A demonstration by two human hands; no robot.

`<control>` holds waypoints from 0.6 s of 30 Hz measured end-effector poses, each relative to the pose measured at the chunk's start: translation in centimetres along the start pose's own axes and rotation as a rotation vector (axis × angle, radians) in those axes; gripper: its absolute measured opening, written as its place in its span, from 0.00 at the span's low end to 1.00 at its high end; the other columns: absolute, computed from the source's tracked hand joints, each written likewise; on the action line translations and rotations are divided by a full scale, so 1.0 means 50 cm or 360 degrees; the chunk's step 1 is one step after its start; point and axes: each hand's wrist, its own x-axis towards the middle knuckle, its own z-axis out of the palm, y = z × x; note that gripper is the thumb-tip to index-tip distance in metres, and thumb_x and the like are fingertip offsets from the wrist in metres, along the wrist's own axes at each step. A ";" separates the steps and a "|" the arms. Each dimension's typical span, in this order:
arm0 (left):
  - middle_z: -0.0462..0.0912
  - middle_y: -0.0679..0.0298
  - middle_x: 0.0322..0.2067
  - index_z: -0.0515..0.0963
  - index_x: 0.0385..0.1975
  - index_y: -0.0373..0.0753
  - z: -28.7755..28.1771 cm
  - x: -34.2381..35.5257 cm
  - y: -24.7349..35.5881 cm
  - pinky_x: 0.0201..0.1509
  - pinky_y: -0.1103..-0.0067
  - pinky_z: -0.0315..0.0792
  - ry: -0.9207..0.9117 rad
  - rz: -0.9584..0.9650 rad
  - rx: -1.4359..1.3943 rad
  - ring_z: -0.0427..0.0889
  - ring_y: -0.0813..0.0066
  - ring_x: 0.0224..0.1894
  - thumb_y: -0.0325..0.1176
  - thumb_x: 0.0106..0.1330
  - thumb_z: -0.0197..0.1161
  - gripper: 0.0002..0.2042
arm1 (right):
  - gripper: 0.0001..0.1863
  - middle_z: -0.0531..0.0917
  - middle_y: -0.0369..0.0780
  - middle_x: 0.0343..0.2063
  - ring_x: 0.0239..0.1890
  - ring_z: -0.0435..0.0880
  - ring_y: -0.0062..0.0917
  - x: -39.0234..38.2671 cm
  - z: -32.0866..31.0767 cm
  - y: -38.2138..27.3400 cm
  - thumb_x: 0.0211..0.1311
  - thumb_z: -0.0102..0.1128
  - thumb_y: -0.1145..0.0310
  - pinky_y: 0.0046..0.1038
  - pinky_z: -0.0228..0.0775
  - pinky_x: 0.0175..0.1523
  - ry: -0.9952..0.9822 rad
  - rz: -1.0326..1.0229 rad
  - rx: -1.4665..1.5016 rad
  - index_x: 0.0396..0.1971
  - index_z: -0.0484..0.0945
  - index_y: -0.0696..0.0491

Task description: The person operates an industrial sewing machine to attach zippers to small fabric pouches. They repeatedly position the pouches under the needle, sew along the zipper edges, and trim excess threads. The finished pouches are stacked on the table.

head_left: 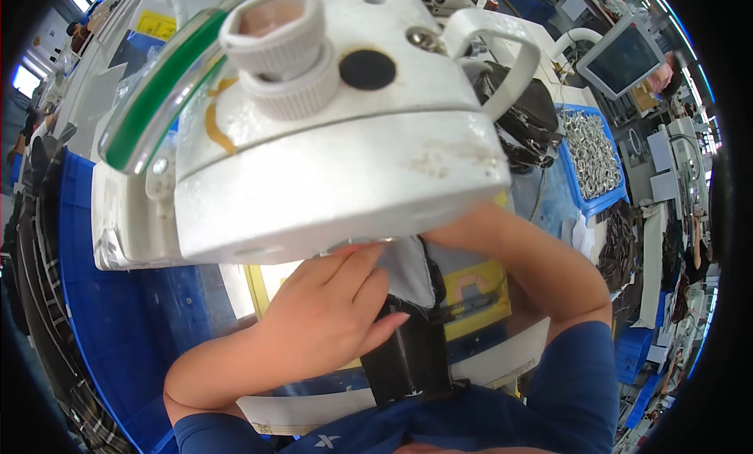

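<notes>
A white sewing machine head [345, 179] fills the upper middle of the view. Under its front edge lies a black fabric piece [408, 352] with a grey inner side [409, 277]; a black strip of it hangs down toward my lap. My left hand [329, 301] rests at the left edge of this fabric, back upward. Its thumb stands apart from the fingers, and the fingertips pass under the machine head, partly hidden. My right hand [463, 228] reaches in from the right behind the head; its fingers are hidden there, so what it touches cannot be seen.
Yellow-edged plate [478, 317] lies under the fabric. A blue bin [98, 297] stands at left. At right are a blue tray [592, 156] of metal hardware, a black bundle [522, 116], dark fabric pieces [620, 242] and a monitor [622, 64]. Other people sit farther off.
</notes>
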 end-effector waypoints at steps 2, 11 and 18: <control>0.83 0.45 0.52 0.81 0.43 0.30 0.023 -0.011 -0.014 0.55 0.66 0.79 -0.0147 -0.0023 -0.0035 0.84 0.51 0.48 0.44 0.58 0.77 0.23 | 0.14 0.87 0.50 0.30 0.38 0.86 0.51 0.010 -0.014 -0.014 0.64 0.65 0.61 0.49 0.77 0.47 -0.0125 0.0114 -0.0027 0.28 0.86 0.57; 0.81 0.45 0.60 0.81 0.55 0.30 0.037 -0.005 -0.010 0.58 0.65 0.77 -0.0336 -0.0129 0.0036 0.84 0.53 0.50 0.49 0.59 0.75 0.31 | 0.15 0.86 0.51 0.29 0.37 0.86 0.52 -0.005 -0.026 -0.044 0.66 0.64 0.61 0.48 0.78 0.46 0.0068 -0.0007 -0.0119 0.27 0.85 0.58; 0.80 0.45 0.61 0.81 0.58 0.31 0.033 0.004 -0.005 0.60 0.66 0.76 -0.0468 -0.0166 0.0081 0.83 0.54 0.52 0.48 0.58 0.76 0.33 | 0.16 0.86 0.51 0.28 0.36 0.87 0.51 0.000 -0.004 -0.020 0.67 0.63 0.61 0.49 0.78 0.45 0.0056 0.0008 -0.0119 0.27 0.84 0.59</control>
